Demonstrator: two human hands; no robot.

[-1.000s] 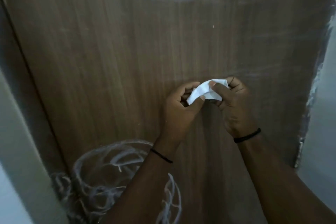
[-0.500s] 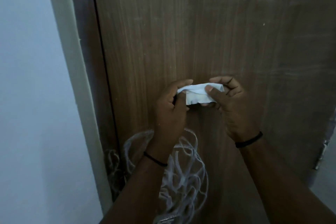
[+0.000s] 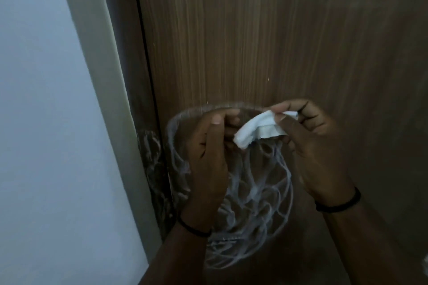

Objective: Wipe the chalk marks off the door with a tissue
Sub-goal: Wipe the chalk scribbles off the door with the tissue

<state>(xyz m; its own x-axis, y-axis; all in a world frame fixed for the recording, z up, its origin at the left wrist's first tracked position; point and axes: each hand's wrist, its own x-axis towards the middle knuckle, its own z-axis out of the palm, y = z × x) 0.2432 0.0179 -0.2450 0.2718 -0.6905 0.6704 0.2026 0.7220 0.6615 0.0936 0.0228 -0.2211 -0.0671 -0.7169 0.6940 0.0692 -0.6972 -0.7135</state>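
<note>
A small folded white tissue (image 3: 257, 131) is held in front of the brown wooden door (image 3: 254, 41). My right hand (image 3: 317, 146) pinches its right end between thumb and fingers. The curled fingers of my left hand (image 3: 208, 157) meet the tissue's lower left end, with the thumb raised clear of it. Looping white chalk marks (image 3: 254, 203) cover the door just below and behind my hands. More chalk smears (image 3: 152, 157) lie on the dark door edge to the left.
A pale door frame (image 3: 97, 76) runs down the left of the door, with a light wall (image 3: 41, 122) beyond it. The upper door shows only faint streaks. Both wrists wear a thin black band.
The view has dropped and shifted, so the chalk scribble now sits right behind my hands. The tissue has tilted down to the left, and my left thumb has come off it.
</note>
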